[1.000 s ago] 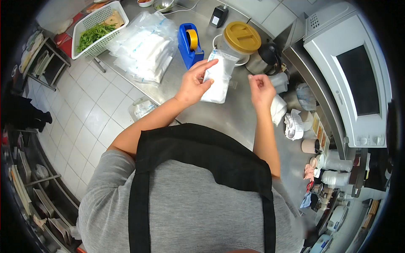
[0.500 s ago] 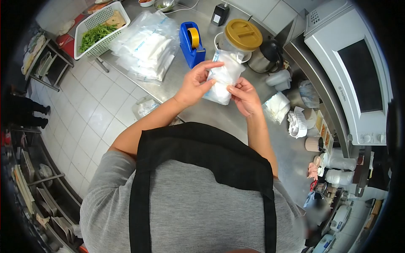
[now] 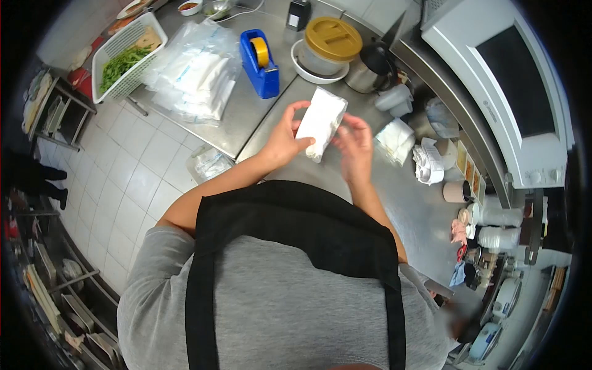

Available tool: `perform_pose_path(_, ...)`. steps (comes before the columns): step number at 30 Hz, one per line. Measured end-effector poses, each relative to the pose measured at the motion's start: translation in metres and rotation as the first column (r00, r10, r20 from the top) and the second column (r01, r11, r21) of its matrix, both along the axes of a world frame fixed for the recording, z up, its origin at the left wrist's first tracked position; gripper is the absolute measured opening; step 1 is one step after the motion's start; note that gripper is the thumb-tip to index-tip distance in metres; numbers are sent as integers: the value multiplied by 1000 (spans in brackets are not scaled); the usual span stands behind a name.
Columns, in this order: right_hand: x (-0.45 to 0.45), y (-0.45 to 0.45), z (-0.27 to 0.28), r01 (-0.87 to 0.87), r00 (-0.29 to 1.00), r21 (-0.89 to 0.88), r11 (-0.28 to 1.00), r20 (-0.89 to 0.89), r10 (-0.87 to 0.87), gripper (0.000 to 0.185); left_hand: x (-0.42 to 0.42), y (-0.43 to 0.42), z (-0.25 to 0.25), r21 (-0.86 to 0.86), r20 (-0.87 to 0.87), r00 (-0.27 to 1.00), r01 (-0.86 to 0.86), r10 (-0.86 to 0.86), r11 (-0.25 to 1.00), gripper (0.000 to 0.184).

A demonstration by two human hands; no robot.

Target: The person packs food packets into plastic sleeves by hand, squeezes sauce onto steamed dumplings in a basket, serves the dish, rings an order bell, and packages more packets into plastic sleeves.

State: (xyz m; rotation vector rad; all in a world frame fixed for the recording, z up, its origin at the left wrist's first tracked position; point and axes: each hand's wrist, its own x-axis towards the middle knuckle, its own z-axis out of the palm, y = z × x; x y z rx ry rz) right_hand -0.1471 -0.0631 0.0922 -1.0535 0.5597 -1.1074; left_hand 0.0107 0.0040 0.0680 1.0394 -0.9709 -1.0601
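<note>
In the head view, my left hand point(image 3: 285, 137) is closed on a white packet point(image 3: 322, 122), fingers behind its left edge and thumb on the front. The packet is a narrow bundle in clear plastic, tilted above the steel counter; its contents cannot be made out. My right hand point(image 3: 356, 145) is close by the packet's right edge, blurred, with its fingers apart and curved; whether a fingertip touches is unclear. A blue tape dispenser point(image 3: 259, 68) with a yellow roll stands beyond my left hand. Farther left lies a pile of clear plastic bags with white contents point(image 3: 197, 77).
A tub with a mustard-coloured lid point(image 3: 333, 40) sits in a white bowl, beside a metal jug point(image 3: 370, 68). Another white packet point(image 3: 396, 142) lies right of my hands. At upper left is a basket of greens point(image 3: 126, 65); a microwave point(image 3: 512, 92) stands at right.
The packet has turned and looks narrower, with a smooth white face toward me. My right hand has loosened from its lower edge and moved to its right side. The camera view has shifted slightly.
</note>
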Motion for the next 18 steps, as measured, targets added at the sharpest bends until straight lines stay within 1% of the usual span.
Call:
perform_pose_path(3,-19,2,-39,-106,973,2,994,-208,104,18,-13,2,0,52,213,975,46,-56,998,79)
perform_pose_path(6,-40,-29,-48,104,976,-37,994,-189,-109,24,-28,9,-1,204,219,966,94,-139,974,84)
perform_pose_path(7,-50,-47,-46,166,970,-57,984,-170,-174,25,-29,10,-2,199,183,972,109,-147,974,84)
perform_pose_path(9,-77,-88,-38,299,930,-49,953,-209,-302,28,-29,12,-4,191,112,981,136,-160,972,83)
perform_pose_path(10,-94,-112,-42,331,881,-60,942,-339,-331,29,-28,12,-7,168,99,985,121,-139,978,84)
perform_pose_path(11,-109,-134,-53,360,814,-76,930,-461,-353,30,-25,12,-7,159,105,987,105,-122,982,84)
perform_pose_path(12,-118,-153,-63,350,737,-112,930,-580,-347,30,-23,12,-7,149,111,988,86,-103,985,84)
perform_pose_path(14,-132,-183,-82,309,538,-179,934,-777,-327,31,-20,12,-6,136,103,992,59,-73,989,84)
perform_pose_path(15,-139,-189,-87,185,347,-433,882,-811,-471,31,-18,13,-6,136,88,994,50,-62,989,84)
perform_pose_path(16,-144,-193,-93,1,173,-632,775,-763,-623,32,-14,16,-7,137,74,996,32,-42,990,84)
perform_pose_path(17,-145,-198,-98,-219,39,-755,618,-639,-768,34,-10,18,-7,138,126,992,-1,-16,990,81)
perform_pose_path(18,-152,-210,-112,-227,-16,-717,659,-673,-739,35,-6,19,-7,140,178,984,-40,14,989,79)
